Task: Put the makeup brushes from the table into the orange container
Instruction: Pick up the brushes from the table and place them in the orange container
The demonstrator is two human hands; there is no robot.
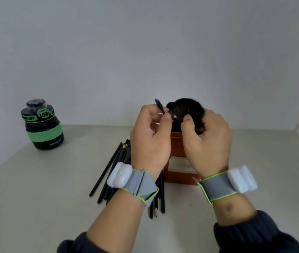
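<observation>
The left hand (149,132) pinched a thin spoolie brush (160,106), standing upright over the orange container (177,143). The right hand (206,141) cupped fluffy brush heads (185,108) already inside. More brushes (112,172) lay on the surface (35,198), pointing away, nearest the left hand.

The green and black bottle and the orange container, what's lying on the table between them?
In the head view, a pile of black makeup brushes lies between the bottle and the orange container, close beside the container; the table nearer the bottle is bare.
</observation>
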